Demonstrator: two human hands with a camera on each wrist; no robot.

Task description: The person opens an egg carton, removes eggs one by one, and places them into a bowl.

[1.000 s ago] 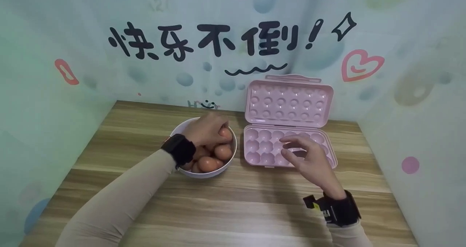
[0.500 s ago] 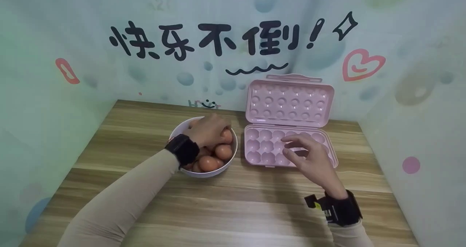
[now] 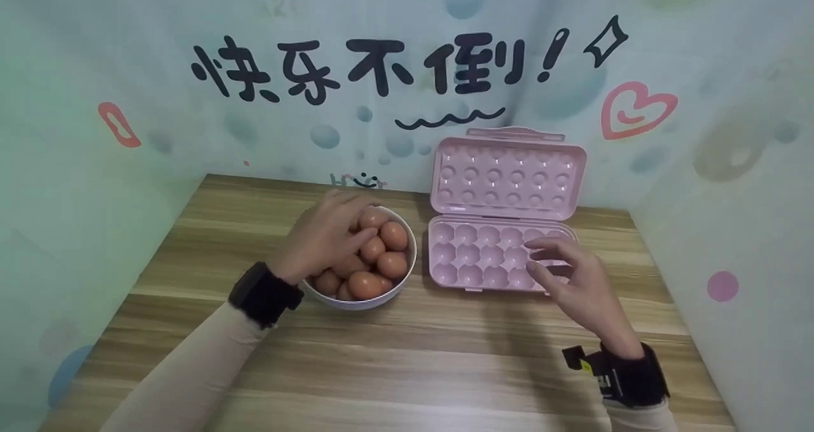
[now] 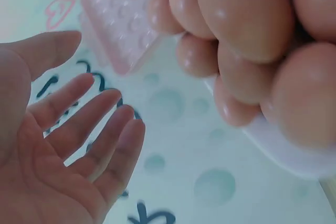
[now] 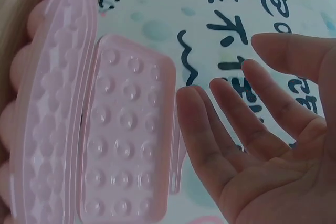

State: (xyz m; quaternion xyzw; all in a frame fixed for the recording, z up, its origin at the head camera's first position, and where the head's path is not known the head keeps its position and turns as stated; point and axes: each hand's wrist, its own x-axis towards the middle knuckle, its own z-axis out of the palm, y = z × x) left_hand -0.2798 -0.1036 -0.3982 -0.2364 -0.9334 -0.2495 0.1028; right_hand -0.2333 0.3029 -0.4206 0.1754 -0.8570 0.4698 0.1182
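Observation:
In the head view, a white bowl [image 3: 356,305] heaped with brown eggs [image 3: 391,264] stands left of centre. My left hand [image 3: 321,235] hovers over its left and back part, fingers spread; the left wrist view shows its palm [image 4: 58,182] bare beside the eggs [image 4: 247,14]. To the right lies a pink egg box [image 3: 467,254], its lid [image 3: 509,177] tipped up behind. No eggs show in the cups in sight. Over the box's right end my right hand [image 3: 588,292] hangs with fingers loosely bent, holding nothing, and hides several cups.
Both things stand on a wood-grain table [image 3: 394,368], near its back edge. A printed cloth [image 3: 356,126] rises directly behind, and more cloth closes in the left and right sides. Black straps with cameras [image 3: 626,375] sit on both wrists.
My left hand has come off the eggs at the bowl's right side and drawn back to the left, its fingers straightening. My right hand has shifted a little to the right.

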